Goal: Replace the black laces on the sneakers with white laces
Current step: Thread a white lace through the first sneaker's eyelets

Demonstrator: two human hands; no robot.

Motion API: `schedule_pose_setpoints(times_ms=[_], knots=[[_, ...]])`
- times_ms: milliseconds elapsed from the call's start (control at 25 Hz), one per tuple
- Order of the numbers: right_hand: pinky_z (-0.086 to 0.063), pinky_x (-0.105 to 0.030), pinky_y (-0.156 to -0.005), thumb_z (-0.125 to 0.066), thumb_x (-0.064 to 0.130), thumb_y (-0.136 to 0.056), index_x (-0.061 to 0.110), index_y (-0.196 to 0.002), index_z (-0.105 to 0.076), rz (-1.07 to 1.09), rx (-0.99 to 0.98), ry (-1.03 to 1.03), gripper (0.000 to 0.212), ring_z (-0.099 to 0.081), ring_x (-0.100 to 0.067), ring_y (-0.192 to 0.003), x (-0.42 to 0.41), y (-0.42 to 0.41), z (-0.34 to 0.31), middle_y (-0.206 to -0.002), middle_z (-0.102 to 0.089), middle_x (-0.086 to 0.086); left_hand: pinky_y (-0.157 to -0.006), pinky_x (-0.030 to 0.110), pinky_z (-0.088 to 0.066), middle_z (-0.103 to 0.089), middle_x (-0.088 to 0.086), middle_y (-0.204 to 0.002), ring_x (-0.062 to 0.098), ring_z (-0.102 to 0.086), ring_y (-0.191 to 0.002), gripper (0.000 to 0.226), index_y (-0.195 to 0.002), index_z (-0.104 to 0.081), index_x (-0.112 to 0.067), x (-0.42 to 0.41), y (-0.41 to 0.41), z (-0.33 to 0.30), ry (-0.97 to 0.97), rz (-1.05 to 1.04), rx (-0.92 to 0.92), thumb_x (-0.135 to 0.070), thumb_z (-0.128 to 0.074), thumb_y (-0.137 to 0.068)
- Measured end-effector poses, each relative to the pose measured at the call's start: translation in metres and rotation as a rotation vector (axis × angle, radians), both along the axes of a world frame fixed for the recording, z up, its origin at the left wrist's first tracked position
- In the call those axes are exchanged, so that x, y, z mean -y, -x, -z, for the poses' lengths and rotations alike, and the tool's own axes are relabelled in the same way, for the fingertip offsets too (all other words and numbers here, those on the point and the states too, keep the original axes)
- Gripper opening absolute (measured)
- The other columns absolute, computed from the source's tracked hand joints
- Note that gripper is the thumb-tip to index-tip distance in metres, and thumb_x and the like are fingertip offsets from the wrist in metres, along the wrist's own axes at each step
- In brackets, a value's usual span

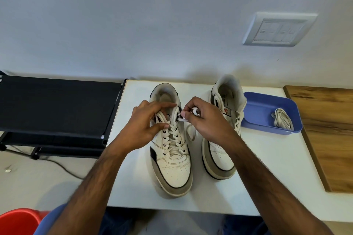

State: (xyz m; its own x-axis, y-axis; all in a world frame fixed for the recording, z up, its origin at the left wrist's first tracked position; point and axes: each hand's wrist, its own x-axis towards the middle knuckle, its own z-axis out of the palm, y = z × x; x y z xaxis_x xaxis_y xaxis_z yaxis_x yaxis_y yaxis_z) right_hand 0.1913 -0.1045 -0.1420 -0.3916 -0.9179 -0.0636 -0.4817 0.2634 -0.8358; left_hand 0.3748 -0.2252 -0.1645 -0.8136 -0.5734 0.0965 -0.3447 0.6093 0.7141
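Two white sneakers with black trim stand on a white table, toes toward me. The left sneaker carries a white lace crossed through most of its eyelets. My left hand grips that shoe's upper by the tongue, index finger laid over the collar. My right hand pinches the white lace's end at a top eyelet on the shoe's right side, a loop hanging below. The right sneaker has no lace, and my right hand partly hides it. Black laces are not in view.
A blue plastic tray at the table's right holds a bundled white lace. A wooden board lies further right. A black rack stands left of the table, a red bucket at the bottom left.
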Motion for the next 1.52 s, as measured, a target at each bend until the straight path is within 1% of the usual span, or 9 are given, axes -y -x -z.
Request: schedule_pose_setpoints(times_ms=[280,400,480,640,840,1000,1160,1360,1520], knots=[[-0.029,-0.017,-0.048,-0.070,0.027,-0.094,0.021,-0.089,-0.065,0.018,0.077,0.001,0.010,-0.038,-0.006,-0.047,0.000,0.003,0.005,-0.053,-0.053,0.017,-0.098,0.046,-0.040,-0.064,-0.022,-0.102,0.011,-0.049,-0.097,0.034,-0.124,-0.060,-0.055,-0.002,0.000,-0.002,-0.115,-0.061,-0.081,-0.041,-0.061,-0.093],[-0.041,-0.033,-0.056,-0.070,0.028,-0.093,0.025,-0.088,-0.065,0.005,0.098,0.017,0.008,-0.049,-0.019,-0.055,0.002,0.002,0.004,-0.074,-0.068,0.007,-0.095,0.036,-0.033,-0.067,-0.024,-0.099,0.009,-0.052,-0.093,0.037,-0.120,-0.058,-0.055,-0.006,0.004,-0.008,0.007,-0.080,-0.067,-0.036,-0.064,-0.089],[-0.048,-0.037,-0.067,-0.070,0.026,-0.093,0.026,-0.089,-0.067,0.005,0.098,0.021,0.006,-0.062,-0.027,-0.073,0.003,0.002,0.005,-0.087,-0.072,0.008,-0.094,0.032,-0.029,-0.066,-0.030,-0.102,0.003,-0.052,-0.094,0.040,-0.123,-0.056,-0.050,-0.008,0.006,-0.010,0.056,-0.101,-0.052,-0.035,-0.066,-0.087],[-0.052,-0.031,-0.079,-0.069,0.018,-0.093,0.022,-0.092,-0.071,-0.022,0.056,0.030,0.005,-0.066,-0.009,-0.084,0.002,0.003,0.007,-0.086,-0.073,0.011,-0.095,0.047,-0.040,-0.067,-0.028,-0.091,-0.008,-0.052,-0.085,0.047,-0.124,-0.061,-0.035,-0.011,0.012,-0.008,-0.040,-0.186,-0.070,-0.016,-0.076,-0.085],[-0.052,-0.032,-0.080,-0.077,0.020,-0.086,0.025,-0.087,-0.075,-0.022,-0.050,0.103,0.005,-0.064,-0.006,-0.088,0.003,0.002,0.008,-0.086,-0.071,0.011,-0.094,0.045,-0.037,-0.067,-0.023,-0.086,0.004,-0.058,-0.095,0.041,-0.114,-0.061,-0.037,-0.017,0.018,-0.006,0.010,-0.252,-0.084,-0.017,-0.077,-0.082],[-0.052,-0.023,-0.075,-0.079,0.018,-0.083,0.026,-0.085,-0.076,0.015,-0.051,0.082,0.009,-0.066,-0.002,-0.084,0.003,0.001,0.008,-0.082,-0.072,0.014,-0.094,0.051,-0.042,-0.068,-0.021,-0.088,0.009,-0.061,-0.096,0.036,-0.108,-0.060,-0.037,-0.015,0.018,-0.004,-0.038,-0.238,-0.084,-0.020,-0.079,-0.083],[-0.045,-0.013,-0.069,-0.080,0.014,-0.082,0.021,-0.086,-0.077,0.038,-0.081,0.126,0.009,-0.065,0.000,-0.079,0.004,0.000,0.009,-0.079,-0.072,0.015,-0.086,0.033,-0.028,-0.064,-0.020,-0.087,0.001,-0.054,-0.095,0.036,-0.105,-0.059,-0.037,-0.019,0.020,-0.006,0.043,-0.240,-0.061,-0.015,-0.077,-0.083],[-0.046,-0.034,-0.075,-0.075,0.006,-0.080,0.017,-0.084,-0.070,-0.197,-0.491,0.257,0.013,-0.058,-0.018,-0.084,0.004,0.000,0.011,-0.085,-0.065,0.004,-0.084,0.025,-0.030,-0.055,-0.021,-0.090,0.004,-0.050,-0.088,0.046,-0.099,-0.046,-0.034,-0.028,0.022,-0.003,0.173,-0.205,-0.143,-0.001,-0.072,-0.080],[-0.049,-0.037,-0.076,-0.076,0.005,-0.079,0.017,-0.084,-0.071,-0.179,-0.416,0.270,0.014,-0.059,-0.017,-0.084,0.005,0.004,0.013,-0.084,-0.065,0.004,-0.085,0.044,-0.039,-0.061,-0.016,-0.086,0.004,-0.057,-0.086,0.050,-0.098,-0.050,-0.028,-0.033,0.024,-0.004,0.101,-0.169,-0.250,0.015,-0.062,-0.077]])
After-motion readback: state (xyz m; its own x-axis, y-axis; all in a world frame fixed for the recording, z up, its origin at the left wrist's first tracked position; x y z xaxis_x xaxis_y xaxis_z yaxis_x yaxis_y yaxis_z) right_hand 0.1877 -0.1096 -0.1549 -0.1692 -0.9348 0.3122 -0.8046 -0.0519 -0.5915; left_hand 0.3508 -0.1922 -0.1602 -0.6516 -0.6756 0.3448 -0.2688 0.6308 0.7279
